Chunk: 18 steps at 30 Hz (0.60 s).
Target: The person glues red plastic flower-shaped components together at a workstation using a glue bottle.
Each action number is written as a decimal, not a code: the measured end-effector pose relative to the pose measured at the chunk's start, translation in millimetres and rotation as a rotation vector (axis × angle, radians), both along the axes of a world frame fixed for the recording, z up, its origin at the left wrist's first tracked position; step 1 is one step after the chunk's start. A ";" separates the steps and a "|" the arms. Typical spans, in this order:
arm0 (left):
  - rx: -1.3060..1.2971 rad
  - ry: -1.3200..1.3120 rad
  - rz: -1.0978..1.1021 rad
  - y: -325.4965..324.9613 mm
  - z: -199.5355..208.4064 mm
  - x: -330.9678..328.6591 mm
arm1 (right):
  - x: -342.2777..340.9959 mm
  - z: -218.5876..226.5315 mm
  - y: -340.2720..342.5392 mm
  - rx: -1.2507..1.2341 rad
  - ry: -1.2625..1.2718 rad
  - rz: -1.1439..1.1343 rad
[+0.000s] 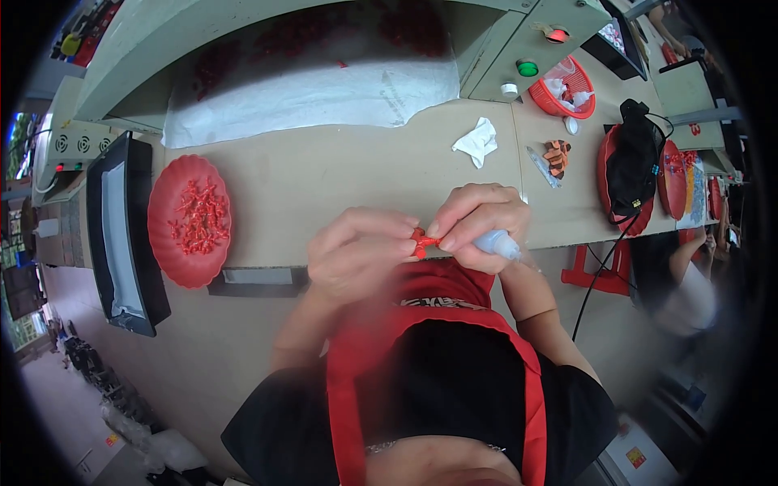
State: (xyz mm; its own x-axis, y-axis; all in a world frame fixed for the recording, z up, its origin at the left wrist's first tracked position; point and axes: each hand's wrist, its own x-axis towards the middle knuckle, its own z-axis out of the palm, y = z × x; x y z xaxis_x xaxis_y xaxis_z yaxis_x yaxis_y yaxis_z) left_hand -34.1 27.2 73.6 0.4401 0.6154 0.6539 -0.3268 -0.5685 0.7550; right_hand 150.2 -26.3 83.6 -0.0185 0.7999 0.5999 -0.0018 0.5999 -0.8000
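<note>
My left hand (356,247) and my right hand (484,220) meet above the table's front edge. Between their fingertips is a small branching red piece (421,242), pinched by the left fingers on one side. The right thumb and forefinger are closed at its other side. A small translucent squeeze bottle (498,243) is tucked inside my right hand, its nozzle end sticking out toward the lower right. The fingers cover part of the red piece and most of the bottle. Many similar red pieces (200,215) lie in a scalloped red tray (188,271) on the left.
A black bin (154,300) stands left of the tray. Ahead, a machine with buttons (527,67) arches over white cloth (324,121). On the right are a crumpled tissue (476,143), a red basket (590,101), a black bag (634,170) and a hanging cable (596,287).
</note>
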 end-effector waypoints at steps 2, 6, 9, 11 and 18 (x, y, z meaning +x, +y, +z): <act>0.028 0.014 0.002 -0.6 0.8 0.4 | 1.7 -1.7 0.0 -0.016 0.010 0.019; 0.076 0.056 0.015 -2.1 1.7 1.6 | 4.5 -4.5 -0.3 -0.025 0.032 0.056; 0.071 0.051 -0.001 -3.1 2.8 2.4 | 6.2 -6.6 -0.6 -0.039 0.043 0.085; 0.048 0.043 -0.043 -0.3 2.3 1.7 | 6.5 -7.5 -0.3 -0.048 0.055 0.109; -0.165 0.109 -0.216 9.8 -2.1 -2.5 | 3.1 -7.0 1.5 -0.055 0.038 0.147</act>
State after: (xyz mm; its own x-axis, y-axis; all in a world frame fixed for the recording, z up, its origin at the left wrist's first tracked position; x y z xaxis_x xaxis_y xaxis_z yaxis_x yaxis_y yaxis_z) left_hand -36.7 37.0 71.4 0.6346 0.5939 0.4946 -0.3387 -0.3615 0.8687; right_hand 153.3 -24.8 76.6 -0.1163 0.8216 0.5581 -0.1170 0.5467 -0.8291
